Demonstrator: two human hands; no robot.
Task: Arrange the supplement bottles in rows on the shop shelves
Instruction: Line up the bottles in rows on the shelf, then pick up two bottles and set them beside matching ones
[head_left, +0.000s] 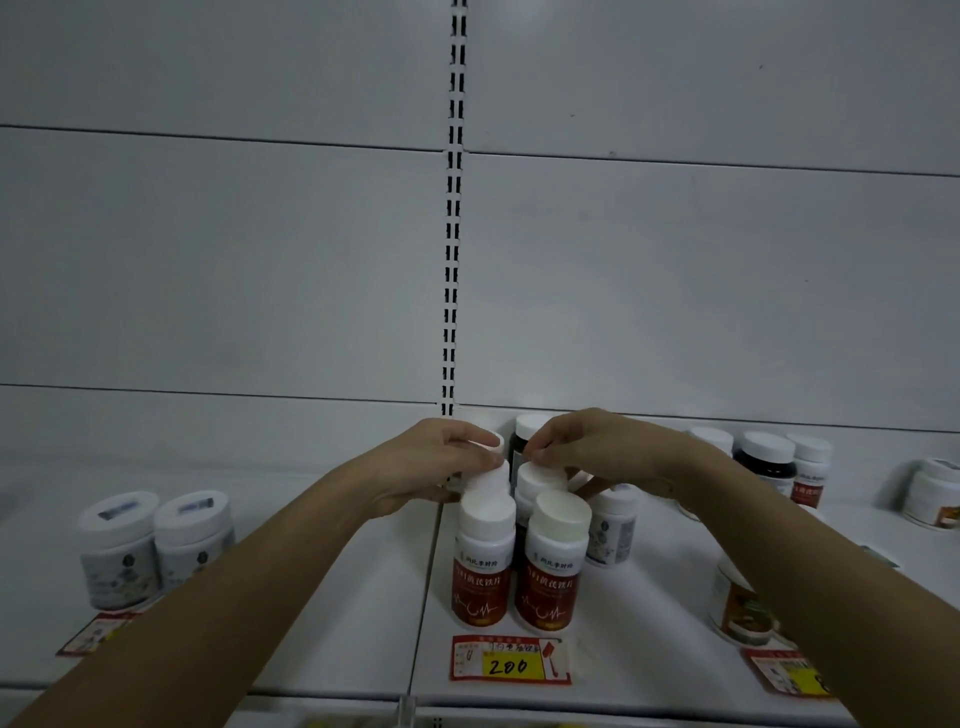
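Two white-capped bottles with red labels stand side by side at the shelf's front, the left one (482, 566) and the right one (553, 571). More of the same kind line up behind them in two rows. My left hand (431, 467) grips the white cap of a bottle (488, 483) in the left row. My right hand (597, 452) has its fingers on the cap of a bottle (535, 480) in the right row. A dark bottle (522, 441) stands at the back, partly hidden by my hands.
Two white jars (156, 545) stand at the left on the white shelf (332, 597). Further bottles (769, 462) and jars (935, 493) sit at the right, one (737, 608) under my right forearm. Red and yellow price tags (511, 660) lie along the front edge.
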